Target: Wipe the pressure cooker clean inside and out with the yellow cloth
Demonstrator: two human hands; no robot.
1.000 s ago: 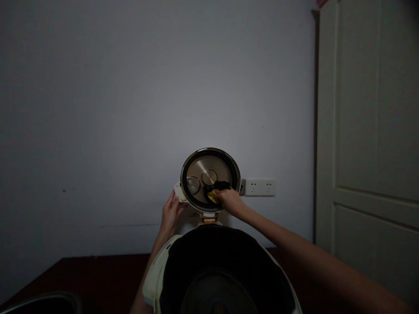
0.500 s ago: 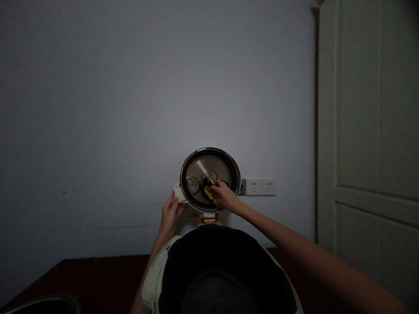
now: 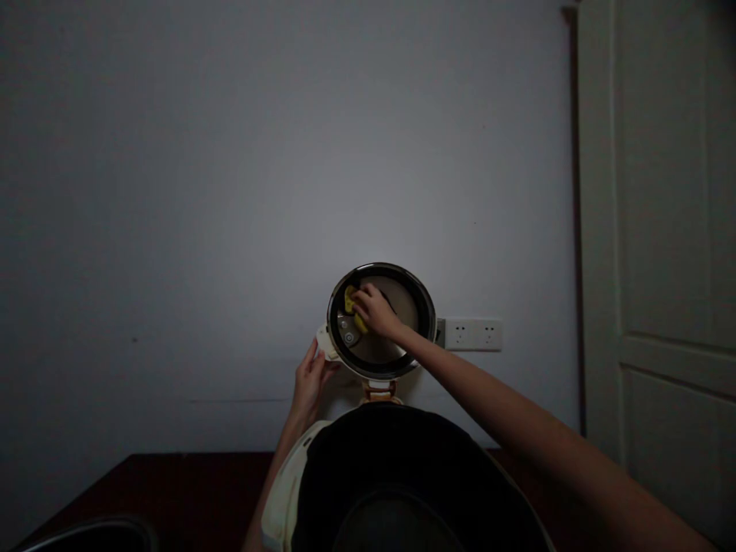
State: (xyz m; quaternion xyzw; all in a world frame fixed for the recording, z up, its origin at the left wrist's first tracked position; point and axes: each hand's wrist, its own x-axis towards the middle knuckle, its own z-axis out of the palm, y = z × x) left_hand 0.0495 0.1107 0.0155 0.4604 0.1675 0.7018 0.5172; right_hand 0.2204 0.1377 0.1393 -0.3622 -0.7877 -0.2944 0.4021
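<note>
A pressure cooker (image 3: 287, 491) with a white body and a dark inside stands in front of me, its lid (image 3: 405, 295) raised upright on a hinge at the back. My left hand (image 3: 309, 377) grips the white tab at the lid's left edge, thumb and fingers closed around it. Pressed to the upper left of the lid's metal underside is a yellow cloth (image 3: 360, 322), pinched in the fingers of my right hand (image 3: 376, 310). A small round valve fitting shows just below the cloth.
The cooker is on a dark reddish table (image 3: 189, 487) against a pale wall. White wall sockets (image 3: 473, 334) sit right of the lid. A dark rounded rim (image 3: 97, 529) shows at the lower left, and a pale panelled door (image 3: 644, 268) is at the right.
My right hand has carried the yellow cloth up and left across the lid's underside, from its lower middle to its upper left. My left hand stays on the tab. The whole view has shifted slightly.
</note>
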